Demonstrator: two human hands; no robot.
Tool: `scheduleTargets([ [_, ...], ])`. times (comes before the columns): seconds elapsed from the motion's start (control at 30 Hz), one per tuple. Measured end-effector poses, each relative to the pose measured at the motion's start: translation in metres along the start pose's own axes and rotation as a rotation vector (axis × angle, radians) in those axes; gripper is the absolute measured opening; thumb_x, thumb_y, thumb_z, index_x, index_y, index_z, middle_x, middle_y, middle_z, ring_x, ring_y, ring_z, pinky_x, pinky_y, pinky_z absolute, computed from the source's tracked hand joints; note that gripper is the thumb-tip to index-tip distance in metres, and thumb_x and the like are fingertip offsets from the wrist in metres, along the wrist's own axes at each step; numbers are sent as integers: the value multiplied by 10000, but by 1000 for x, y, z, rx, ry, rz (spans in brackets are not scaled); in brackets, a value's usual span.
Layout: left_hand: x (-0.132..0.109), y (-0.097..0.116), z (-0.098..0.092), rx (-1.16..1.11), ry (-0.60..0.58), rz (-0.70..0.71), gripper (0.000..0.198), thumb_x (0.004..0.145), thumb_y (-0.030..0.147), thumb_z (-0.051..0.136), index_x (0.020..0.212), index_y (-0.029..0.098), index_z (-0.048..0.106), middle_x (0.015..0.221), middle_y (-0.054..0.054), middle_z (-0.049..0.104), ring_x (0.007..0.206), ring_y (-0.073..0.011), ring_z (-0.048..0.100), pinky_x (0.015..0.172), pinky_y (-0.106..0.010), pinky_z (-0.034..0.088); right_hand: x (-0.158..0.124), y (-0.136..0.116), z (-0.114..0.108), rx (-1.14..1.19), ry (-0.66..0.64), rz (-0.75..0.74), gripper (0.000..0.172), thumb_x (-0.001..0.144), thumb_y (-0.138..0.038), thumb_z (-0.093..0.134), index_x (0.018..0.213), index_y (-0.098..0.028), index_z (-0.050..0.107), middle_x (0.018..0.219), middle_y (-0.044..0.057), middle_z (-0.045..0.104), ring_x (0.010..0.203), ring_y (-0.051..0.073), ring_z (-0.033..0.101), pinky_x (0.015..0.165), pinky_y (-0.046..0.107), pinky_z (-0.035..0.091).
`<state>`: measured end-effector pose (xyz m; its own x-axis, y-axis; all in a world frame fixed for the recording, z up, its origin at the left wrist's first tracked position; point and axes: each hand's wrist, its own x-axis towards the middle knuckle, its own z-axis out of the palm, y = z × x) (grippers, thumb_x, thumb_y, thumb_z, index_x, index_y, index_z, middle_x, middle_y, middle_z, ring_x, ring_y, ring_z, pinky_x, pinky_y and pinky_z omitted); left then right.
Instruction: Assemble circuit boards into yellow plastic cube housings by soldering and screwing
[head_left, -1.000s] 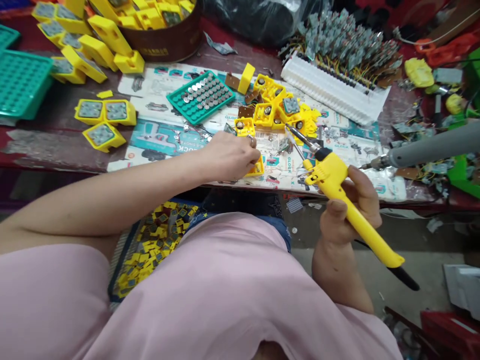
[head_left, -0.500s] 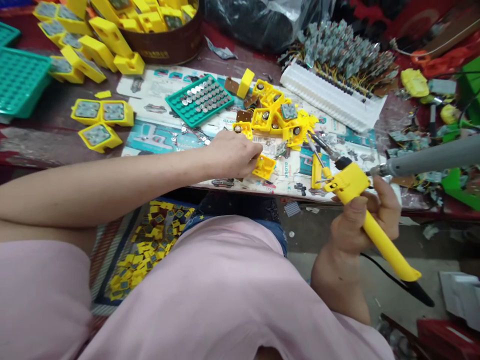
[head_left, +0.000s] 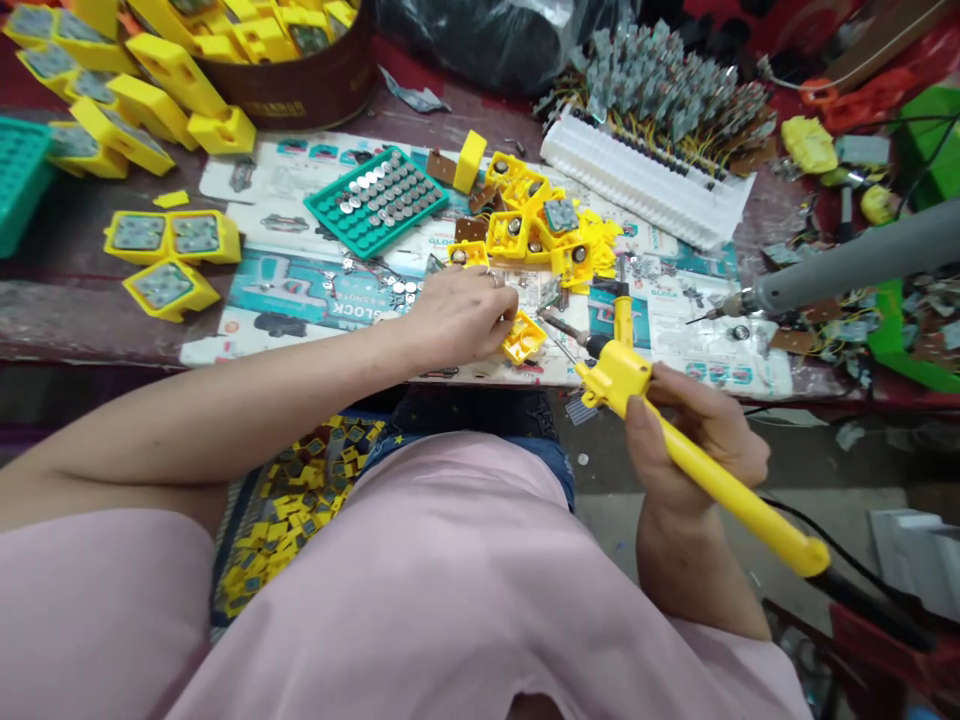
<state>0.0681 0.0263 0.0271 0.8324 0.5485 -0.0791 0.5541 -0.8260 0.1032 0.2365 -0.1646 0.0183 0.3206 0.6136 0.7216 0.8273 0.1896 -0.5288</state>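
My left hand (head_left: 465,315) reaches down to the mat with fingers curled, closed at the left edge of a small open yellow plastic housing (head_left: 523,338). Its fingertips are partly hidden. In my right hand (head_left: 694,440) is a yellow soldering iron (head_left: 616,376), gripped by its long handle. The iron's tip and a thin metal feed tube beside it point at the housing, close to its right side. Just beyond my left hand lie several open yellow housings (head_left: 510,232) with button cells inside, and a teal tray (head_left: 379,203) of button cells.
A grey electric screwdriver (head_left: 847,265) hangs in from the right. A white foam rack (head_left: 645,180) holds wired circuit boards behind. Finished-looking yellow blocks (head_left: 172,240) and a brown round tin (head_left: 300,90) stand left. A printed sheet (head_left: 277,290) covers the tabletop.
My right hand has moved left, bringing the soldering iron's tip from beside the housing pile to near the single housing. My left hand stays at that housing. The view has shifted slightly.
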Motion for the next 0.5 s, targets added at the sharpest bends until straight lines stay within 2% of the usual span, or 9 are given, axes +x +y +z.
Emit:
scheduleTargets([
  [0.07, 1, 2, 0, -2, 20, 28, 322, 898, 265, 461, 1016, 154, 739, 1032, -110, 751, 1047, -284, 684, 794, -348, 475, -2, -5, 0, -19, -56, -76, 342, 757, -197, 792, 1086, -230, 704, 806, -23, 752, 647, 130, 700, 627, 246, 597],
  [0.2, 3, 3, 3, -8, 19, -41, 323, 881, 290, 475, 1019, 177, 744, 977, -94, 765, 970, -278, 710, 695, -323, 453, 2, -10, 6, -41, -137, -182, 261, 759, -151, 767, 983, -240, 667, 783, -21, 763, 643, 147, 722, 622, 259, 620],
  [0.5, 0, 5, 10, 19, 69, -44, 341, 871, 291, 454, 968, 154, 751, 857, -124, 760, 871, -308, 731, 632, -327, 424, 7, -13, 12, -58, -152, -233, 177, 777, -168, 761, 862, -226, 617, 697, -26, 731, 594, 125, 700, 583, 230, 588],
])
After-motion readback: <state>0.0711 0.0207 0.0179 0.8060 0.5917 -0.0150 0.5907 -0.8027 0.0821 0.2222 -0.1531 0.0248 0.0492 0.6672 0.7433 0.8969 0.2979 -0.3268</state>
